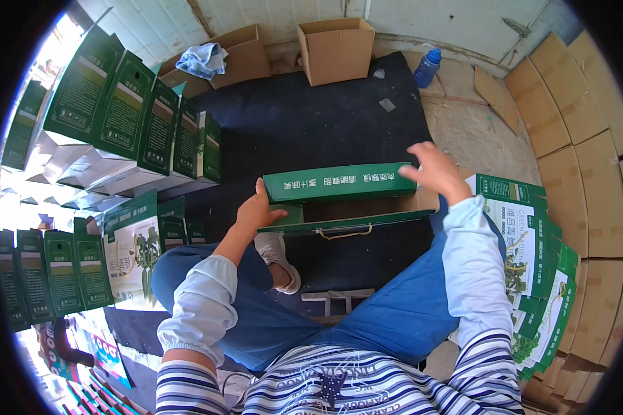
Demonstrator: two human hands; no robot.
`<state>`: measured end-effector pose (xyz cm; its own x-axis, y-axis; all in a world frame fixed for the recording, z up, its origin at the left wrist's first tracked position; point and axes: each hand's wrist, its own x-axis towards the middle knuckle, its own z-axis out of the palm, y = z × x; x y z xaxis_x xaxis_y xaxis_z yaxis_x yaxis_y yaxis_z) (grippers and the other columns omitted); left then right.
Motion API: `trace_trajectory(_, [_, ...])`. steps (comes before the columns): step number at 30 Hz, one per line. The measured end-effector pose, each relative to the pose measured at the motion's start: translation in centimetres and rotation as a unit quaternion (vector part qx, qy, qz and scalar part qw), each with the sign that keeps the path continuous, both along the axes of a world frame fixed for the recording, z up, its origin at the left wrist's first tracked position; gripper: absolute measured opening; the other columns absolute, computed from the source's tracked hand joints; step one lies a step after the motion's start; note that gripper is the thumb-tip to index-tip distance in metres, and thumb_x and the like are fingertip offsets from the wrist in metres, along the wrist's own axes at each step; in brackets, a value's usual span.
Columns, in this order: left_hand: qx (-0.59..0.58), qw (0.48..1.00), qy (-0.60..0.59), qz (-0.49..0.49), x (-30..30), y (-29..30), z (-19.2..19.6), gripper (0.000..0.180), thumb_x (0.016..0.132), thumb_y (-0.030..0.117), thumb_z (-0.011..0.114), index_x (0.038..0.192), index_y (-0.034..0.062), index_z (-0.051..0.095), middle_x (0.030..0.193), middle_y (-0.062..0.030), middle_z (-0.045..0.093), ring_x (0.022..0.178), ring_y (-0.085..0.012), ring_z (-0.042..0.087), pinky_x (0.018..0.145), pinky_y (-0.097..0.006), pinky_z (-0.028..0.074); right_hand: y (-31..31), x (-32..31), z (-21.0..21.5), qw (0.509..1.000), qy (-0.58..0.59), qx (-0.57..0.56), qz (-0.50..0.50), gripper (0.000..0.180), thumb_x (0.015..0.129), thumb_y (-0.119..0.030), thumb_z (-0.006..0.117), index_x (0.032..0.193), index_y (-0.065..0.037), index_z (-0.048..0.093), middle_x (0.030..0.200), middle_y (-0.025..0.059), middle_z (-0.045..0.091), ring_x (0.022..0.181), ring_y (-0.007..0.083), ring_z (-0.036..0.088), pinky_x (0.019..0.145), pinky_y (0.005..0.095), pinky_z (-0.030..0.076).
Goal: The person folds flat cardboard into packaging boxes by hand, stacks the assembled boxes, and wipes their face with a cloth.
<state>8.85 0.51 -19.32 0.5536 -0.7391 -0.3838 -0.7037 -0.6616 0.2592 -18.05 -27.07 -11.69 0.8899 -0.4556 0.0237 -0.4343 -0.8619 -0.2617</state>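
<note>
In front of my knees is a green cardboard carton [339, 181] with a long printed panel across its far side. Its top gapes, showing bare brown board inside, and a small rope handle [345, 232] hangs on the near edge. My left hand [253, 216] grips the carton's left end, thumb over a green flap and fingers along the outside. At the far right corner, my right hand [437, 171] has its fingers spread, by the end of the long panel. Whether its fingertips touch the board I cannot tell.
Green cartons stand in rows at the left [124, 104], and flat green-and-white ones [526, 263] are stacked by my right knee. Brown boxes [554, 187] line the right wall. An open brown box [338, 52] and a blue bottle [428, 68] stand beyond the black mat [311, 117].
</note>
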Motion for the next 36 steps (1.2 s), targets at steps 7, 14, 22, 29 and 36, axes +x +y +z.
trace_trajectory(7, [0.003,1.000,-0.025,-0.017,0.1,0.0,-0.3,0.110,0.064,0.042,0.074,0.135,-0.0082,0.008,0.091,-0.0241,0.062,0.086,-0.0348,0.062,0.072,-0.039,0.050,-2.0,-4.4,1.6,0.855,0.058,0.496,-0.142,0.038,0.085,-0.039,0.055,0.092,-0.002,0.058,0.077,0.0058,0.058,0.065,0.0138,0.058,0.059,0.0262,0.049])
trace_trajectory(14, [-0.004,1.000,-0.005,-0.012,0.0,-0.2,-0.2,0.107,0.065,0.041,0.074,0.134,-0.0078,0.008,0.095,-0.0273,0.060,0.088,-0.0381,0.060,0.075,-0.040,0.049,-1.3,-5.8,1.8,0.858,0.052,0.503,-0.091,0.043,0.078,-0.038,0.064,0.104,-0.004,0.056,0.080,0.0039,0.058,0.067,0.0125,0.059,0.062,0.0261,0.051])
trace_trajectory(22, [0.001,1.000,-0.017,-0.019,-0.3,0.0,-0.2,0.108,0.066,0.041,0.074,0.135,-0.0075,0.005,0.092,-0.0258,0.061,0.087,-0.0367,0.061,0.073,-0.040,0.050,1.8,-4.5,-1.9,0.943,0.172,0.284,-0.009,0.071,0.073,-0.058,0.060,0.094,0.010,0.056,0.084,0.0165,0.061,0.062,0.0206,0.062,0.057,0.0296,0.050])
trace_trajectory(29, [0.008,0.999,-0.026,-0.025,-0.5,0.0,-0.1,0.109,0.067,0.039,0.074,0.136,-0.0083,0.004,0.091,-0.0232,0.062,0.085,-0.0348,0.062,0.072,-0.039,0.050,1.5,-3.0,-2.1,0.931,0.149,0.299,-0.149,0.067,0.071,-0.059,0.061,0.080,0.007,0.055,0.070,0.0169,0.062,0.062,0.0243,0.063,0.057,0.0313,0.049])
trace_trajectory(36, [-0.006,0.999,-0.030,-0.032,-0.2,-0.2,-0.4,0.110,0.067,0.040,0.073,0.135,-0.0090,0.003,0.089,-0.0236,0.062,0.083,-0.0350,0.062,0.070,-0.039,0.050,0.6,-2.6,-3.6,0.933,0.244,0.225,-0.143,0.053,0.064,-0.047,0.072,0.077,0.003,0.061,0.067,0.0137,0.063,0.061,0.0230,0.064,0.059,0.0339,0.048])
